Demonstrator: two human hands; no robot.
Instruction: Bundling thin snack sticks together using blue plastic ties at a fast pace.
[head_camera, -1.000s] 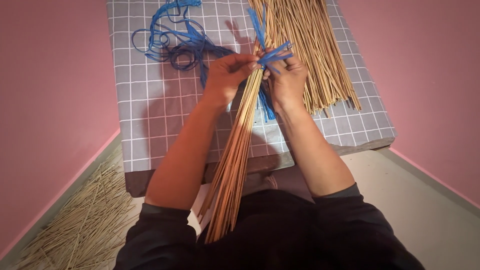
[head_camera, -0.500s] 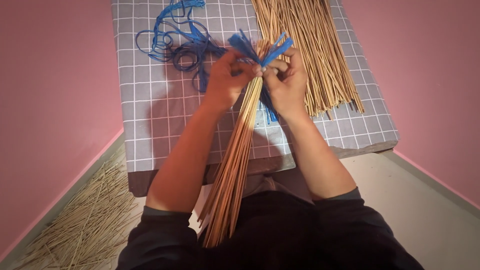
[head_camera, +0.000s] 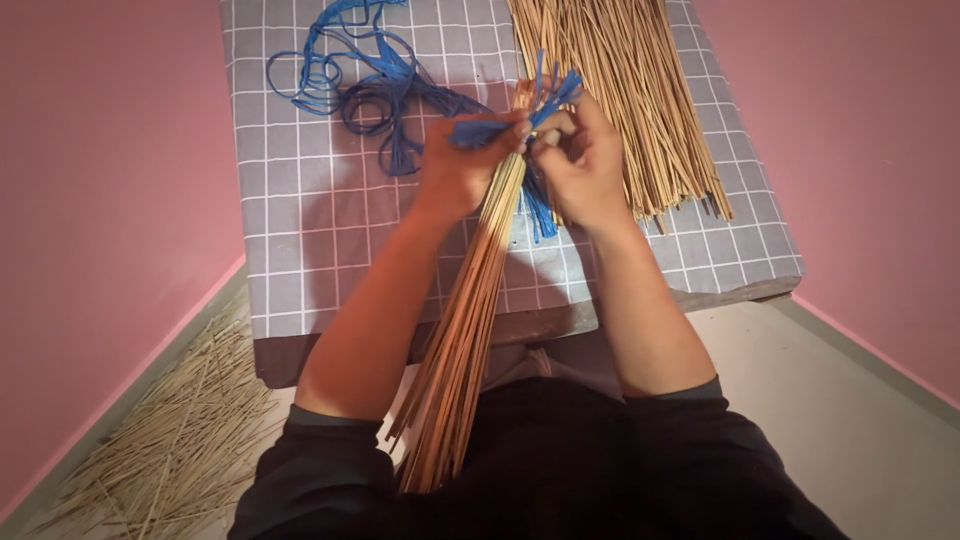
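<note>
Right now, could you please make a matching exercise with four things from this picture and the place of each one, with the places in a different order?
Things:
1. Bundle of thin tan sticks
2. Tangle of loose blue plastic cord
3. Flat heap of tan sticks
4. Scattered pale straw

Places:
A. On the floor by the pink wall
B. On the checked grey cloth, right part
C. Held by left hand and right hand
D. On the checked grey cloth, left part

Pairs: 1-C, 2-D, 3-B, 4-A
</note>
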